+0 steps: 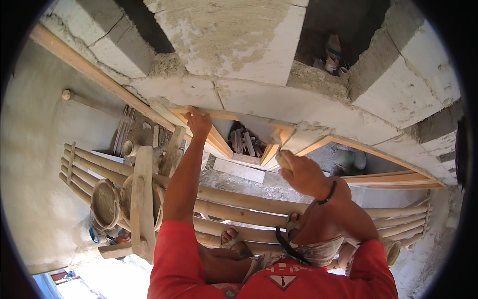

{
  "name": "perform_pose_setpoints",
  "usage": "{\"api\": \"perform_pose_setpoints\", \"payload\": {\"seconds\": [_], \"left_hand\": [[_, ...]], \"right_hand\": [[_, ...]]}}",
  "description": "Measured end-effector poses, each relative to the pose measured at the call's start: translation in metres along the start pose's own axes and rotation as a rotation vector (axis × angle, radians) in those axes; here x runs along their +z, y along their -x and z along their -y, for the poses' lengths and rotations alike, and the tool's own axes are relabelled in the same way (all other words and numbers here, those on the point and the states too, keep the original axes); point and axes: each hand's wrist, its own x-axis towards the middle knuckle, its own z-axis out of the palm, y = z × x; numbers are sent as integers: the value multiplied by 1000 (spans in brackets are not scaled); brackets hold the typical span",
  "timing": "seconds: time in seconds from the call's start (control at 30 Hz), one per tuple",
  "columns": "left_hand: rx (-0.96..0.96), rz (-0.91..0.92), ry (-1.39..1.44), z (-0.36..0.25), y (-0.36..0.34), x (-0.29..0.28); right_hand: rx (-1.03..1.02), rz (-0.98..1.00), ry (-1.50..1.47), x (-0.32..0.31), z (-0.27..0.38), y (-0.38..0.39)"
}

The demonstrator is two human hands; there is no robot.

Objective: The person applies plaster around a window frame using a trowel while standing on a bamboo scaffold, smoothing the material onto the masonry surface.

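Note:
My left hand (198,123) is closed over the upper left corner of a small wooden window frame (219,141) set in the wall opening. The fingers curl around the frame's upper edge. My right hand (306,176) is closed around a hand tool with a short pale handle (284,160). Its far end is blurred near the frame's right side, so I cannot tell its exact kind. Through the frame, a pile of wood offcuts (244,141) shows.
A bamboo scaffold platform (239,200) runs below me, with my sandalled feet on it. Mortar-caked buckets (105,203) and an upright plank (142,199) stand at left. A second wooden frame (393,178) sits at right. Pale block wall (279,99) with dark openings rises ahead.

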Motion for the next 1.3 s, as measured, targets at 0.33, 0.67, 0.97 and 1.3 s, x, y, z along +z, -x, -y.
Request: {"api": "perform_pose_setpoints", "payload": {"seconds": [0.33,0.67,0.97,1.3], "left_hand": [[153,43,-253,2,6,-27],[177,156,-231,11,6,-51],[168,189,-138,23,2,-55],[179,120,-261,16,6,-43]], "right_hand": [[-175,-49,383,-3,-37,-99],[-116,129,415,12,-41,-122],[-166,160,399,-2,-29,-113],[-172,27,334,-25,-56,-79]]}}
